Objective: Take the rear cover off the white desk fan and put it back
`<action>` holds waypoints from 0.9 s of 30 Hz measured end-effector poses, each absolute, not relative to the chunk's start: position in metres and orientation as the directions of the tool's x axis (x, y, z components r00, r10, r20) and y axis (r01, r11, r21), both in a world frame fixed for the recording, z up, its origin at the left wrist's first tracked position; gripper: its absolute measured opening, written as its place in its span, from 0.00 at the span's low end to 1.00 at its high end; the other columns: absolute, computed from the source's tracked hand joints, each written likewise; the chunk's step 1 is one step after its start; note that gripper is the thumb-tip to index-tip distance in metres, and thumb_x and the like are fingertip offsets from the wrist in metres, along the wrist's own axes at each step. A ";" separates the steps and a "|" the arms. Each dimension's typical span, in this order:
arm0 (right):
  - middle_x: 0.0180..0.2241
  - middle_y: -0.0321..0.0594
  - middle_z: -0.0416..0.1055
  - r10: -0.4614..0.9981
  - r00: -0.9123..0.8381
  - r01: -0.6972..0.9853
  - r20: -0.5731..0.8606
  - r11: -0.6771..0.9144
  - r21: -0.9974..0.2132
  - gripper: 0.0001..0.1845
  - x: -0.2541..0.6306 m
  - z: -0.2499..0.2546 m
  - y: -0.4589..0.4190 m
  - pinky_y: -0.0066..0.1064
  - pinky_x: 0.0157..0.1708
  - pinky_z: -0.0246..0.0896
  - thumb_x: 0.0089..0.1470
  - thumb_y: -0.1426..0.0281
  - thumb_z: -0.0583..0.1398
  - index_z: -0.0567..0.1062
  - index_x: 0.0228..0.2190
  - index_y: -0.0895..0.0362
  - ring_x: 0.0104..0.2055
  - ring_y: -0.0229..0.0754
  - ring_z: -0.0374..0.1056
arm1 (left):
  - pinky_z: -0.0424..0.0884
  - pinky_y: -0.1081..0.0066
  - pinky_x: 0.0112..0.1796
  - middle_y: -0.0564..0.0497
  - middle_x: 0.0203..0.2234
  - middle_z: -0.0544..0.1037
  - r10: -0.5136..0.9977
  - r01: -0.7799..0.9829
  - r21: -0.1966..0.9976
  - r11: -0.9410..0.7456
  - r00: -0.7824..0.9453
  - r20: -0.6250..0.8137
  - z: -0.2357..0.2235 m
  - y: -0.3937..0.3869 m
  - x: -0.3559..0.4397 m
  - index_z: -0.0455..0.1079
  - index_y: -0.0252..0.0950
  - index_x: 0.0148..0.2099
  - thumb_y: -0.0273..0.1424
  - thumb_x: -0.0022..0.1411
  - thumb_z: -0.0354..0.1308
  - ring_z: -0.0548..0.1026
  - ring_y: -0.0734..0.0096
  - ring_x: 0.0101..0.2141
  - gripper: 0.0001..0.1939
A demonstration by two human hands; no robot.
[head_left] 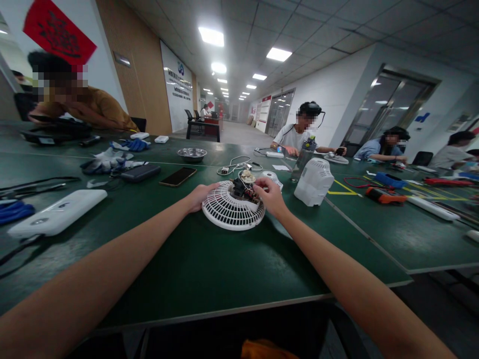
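A round white fan grille point(228, 212) lies on the green table, with a dark motor point(239, 189) and thin wires at its middle. A cream-coloured round part point(247, 176) sits on top of the motor. At the grille's left edge, my left hand point(200, 197) is closed on the rim, the thumb over it. My right hand point(271, 196) is at the motor's right side, its fingers pinched together. Whatever those fingertips hold is too small to make out. Behind that hand stands a white vented cover point(272, 179), partly hidden.
A white plastic housing point(315, 182) and a bottle point(304, 158) stand to the right. Beyond the grille lie a white cable point(235, 167), a phone point(178, 176) and a metal bowl point(192, 154). A white power bank point(58, 213) is at left. Several people sit around the tables.
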State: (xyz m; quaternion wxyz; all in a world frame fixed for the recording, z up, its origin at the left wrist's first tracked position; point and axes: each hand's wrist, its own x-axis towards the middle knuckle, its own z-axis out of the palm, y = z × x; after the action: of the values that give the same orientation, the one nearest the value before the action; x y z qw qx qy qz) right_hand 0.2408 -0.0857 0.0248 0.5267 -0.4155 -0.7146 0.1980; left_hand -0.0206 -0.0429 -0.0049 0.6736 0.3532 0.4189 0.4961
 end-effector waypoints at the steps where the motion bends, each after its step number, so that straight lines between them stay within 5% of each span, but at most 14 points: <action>1: 0.33 0.37 0.74 0.795 -0.112 0.372 0.597 0.590 -0.716 0.11 0.242 0.025 -0.086 0.31 0.36 0.63 0.52 0.62 0.62 0.77 0.35 0.56 0.35 0.40 0.68 | 0.81 0.65 0.34 0.35 0.32 0.82 0.964 -0.373 0.891 0.260 0.158 -0.215 -0.005 -0.043 -0.021 0.76 0.21 0.43 0.24 0.65 0.60 0.83 0.61 0.29 0.09; 27: 0.35 0.41 0.76 0.680 -0.257 0.617 0.687 0.662 -0.425 0.08 0.250 0.031 -0.088 0.35 0.39 0.61 0.57 0.66 0.62 0.79 0.37 0.55 0.37 0.43 0.68 | 0.81 0.66 0.33 0.34 0.33 0.82 0.968 -0.365 0.900 0.240 0.157 -0.195 -0.006 -0.043 -0.020 0.77 0.22 0.41 0.25 0.65 0.61 0.83 0.61 0.29 0.08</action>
State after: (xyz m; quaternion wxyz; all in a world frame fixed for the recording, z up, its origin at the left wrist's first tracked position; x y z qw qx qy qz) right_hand 0.2498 -0.0878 0.0308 0.4516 -0.4094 -0.7920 0.0350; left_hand -0.0199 -0.0427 -0.0059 0.6686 0.3626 0.4161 0.4983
